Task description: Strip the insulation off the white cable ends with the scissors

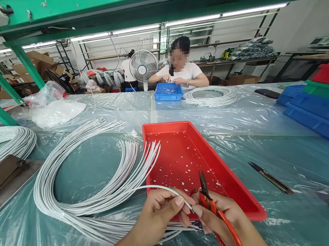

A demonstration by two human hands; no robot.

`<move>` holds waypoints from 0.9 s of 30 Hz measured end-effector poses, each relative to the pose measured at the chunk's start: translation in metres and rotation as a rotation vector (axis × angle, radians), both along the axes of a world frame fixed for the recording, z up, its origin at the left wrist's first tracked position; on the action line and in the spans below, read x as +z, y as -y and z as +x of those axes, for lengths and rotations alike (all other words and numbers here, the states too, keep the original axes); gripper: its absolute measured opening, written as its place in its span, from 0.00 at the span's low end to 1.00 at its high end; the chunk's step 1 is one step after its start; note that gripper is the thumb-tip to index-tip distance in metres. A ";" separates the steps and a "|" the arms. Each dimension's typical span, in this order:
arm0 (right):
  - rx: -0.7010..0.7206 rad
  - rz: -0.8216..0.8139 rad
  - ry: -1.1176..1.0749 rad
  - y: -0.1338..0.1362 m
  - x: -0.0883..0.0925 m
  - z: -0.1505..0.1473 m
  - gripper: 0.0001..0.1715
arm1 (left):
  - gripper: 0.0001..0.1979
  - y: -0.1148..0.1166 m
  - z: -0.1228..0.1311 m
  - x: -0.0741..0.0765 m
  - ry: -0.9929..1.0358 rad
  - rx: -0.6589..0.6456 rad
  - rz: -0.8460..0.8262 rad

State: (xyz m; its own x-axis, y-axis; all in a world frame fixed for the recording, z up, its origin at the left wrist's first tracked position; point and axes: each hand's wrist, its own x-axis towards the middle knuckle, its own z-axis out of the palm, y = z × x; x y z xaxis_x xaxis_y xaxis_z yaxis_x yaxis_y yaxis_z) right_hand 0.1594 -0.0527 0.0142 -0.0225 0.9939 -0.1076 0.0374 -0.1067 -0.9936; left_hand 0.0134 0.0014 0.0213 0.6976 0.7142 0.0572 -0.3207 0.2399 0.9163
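Between its thumb and fingers my left hand pinches a white cable close to its end, where a bit of dark green shows at the tip. Orange-handled wire cutters rest in my right hand, blades pointing up and away. My right thumb and fingertips meet the cable's tip. Behind both hands lies a red tray scattered with small white scraps. To the left, a big coil of white cables spreads out, many ends fanned toward the tray.
Tweezers lie right of the tray. Another cable coil sits at far left beside a brown metal piece. Stacked blue bins stand at right. Across the table, a co-worker works over a blue tray. A green beam crosses overhead.
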 end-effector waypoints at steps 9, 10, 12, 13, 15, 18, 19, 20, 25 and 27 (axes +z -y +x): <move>0.142 0.013 -0.262 0.001 -0.004 0.000 0.20 | 0.12 0.003 0.001 -0.011 0.142 -0.042 -0.043; 0.138 0.009 -0.279 0.001 -0.005 0.000 0.20 | 0.11 0.003 0.002 -0.012 0.145 -0.040 -0.049; 0.122 0.002 -0.300 0.002 -0.008 0.001 0.20 | 0.11 0.003 0.003 -0.013 0.127 -0.019 -0.050; 0.109 0.002 -0.312 0.001 -0.008 0.001 0.20 | 0.12 0.003 0.003 -0.013 0.096 0.000 -0.037; 0.079 0.010 -0.338 0.001 -0.008 0.003 0.18 | 0.13 0.003 0.002 -0.011 -0.015 0.065 0.040; 0.039 0.007 -0.373 -0.001 -0.007 0.005 0.16 | 0.17 0.005 -0.004 -0.006 -0.214 0.240 0.416; 0.042 0.005 -0.381 -0.002 -0.007 0.005 0.16 | 0.16 0.006 -0.006 -0.004 -0.237 0.314 0.614; 0.047 0.006 -0.386 -0.003 -0.007 0.005 0.16 | 0.14 0.006 -0.009 -0.002 -0.243 0.388 0.819; 0.087 0.021 -0.408 -0.003 -0.010 0.005 0.19 | 0.15 0.001 -0.012 0.000 -0.431 0.451 1.305; 0.094 0.020 -0.442 -0.003 -0.011 0.004 0.19 | 0.16 -0.003 -0.010 -0.003 -0.480 0.350 1.284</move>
State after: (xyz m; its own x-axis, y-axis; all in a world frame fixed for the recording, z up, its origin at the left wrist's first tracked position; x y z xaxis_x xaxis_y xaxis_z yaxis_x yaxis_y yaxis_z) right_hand 0.1631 -0.0495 0.0034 -0.1522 0.9872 -0.0481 -0.3824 -0.1037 -0.9181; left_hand 0.0038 0.0040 0.0181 0.6346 0.4855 0.6013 0.2119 -0.8575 0.4688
